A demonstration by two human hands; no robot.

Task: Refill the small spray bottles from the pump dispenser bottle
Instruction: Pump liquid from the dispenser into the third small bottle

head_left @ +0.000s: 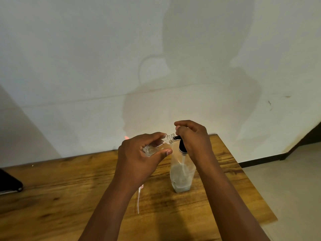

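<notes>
Wall (86, 49): pale, behind the pump dispenser bottle, carrying the shadows of a person and of the two arms.

Desk (69, 188): brown wood grain, carrying the pump dispenser bottle near its far right part.

Dark flat object (8, 183): on the desk, well to the left of the pump dispenser bottle, cut by the picture's edge; what it is cannot be told.

Pump dispenser bottle (182, 174): clear, upright on the desk, with a black pump head and collar. A low layer of clear liquid sits at its bottom, and the dip tube shows inside. The spout points left.

Right hand (192, 136): on top of the pump dispenser bottle, fingers curled over the pump head and hiding most of it.

Left hand (139, 153): just left of the pump dispenser bottle and raised off the desk, fingers and thumb wrapped round the small spray bottle.

Small spray bottle (156, 145): clear, capless, held tilted with its threaded open neck up and to the right, touching the spout of the pump dispenser bottle. Whether it holds liquid cannot be told.

Spray top with white tube (138, 200): lying on the desk, left of and nearer than the pump dispenser bottle, its upper part hidden under the left wrist.
</notes>
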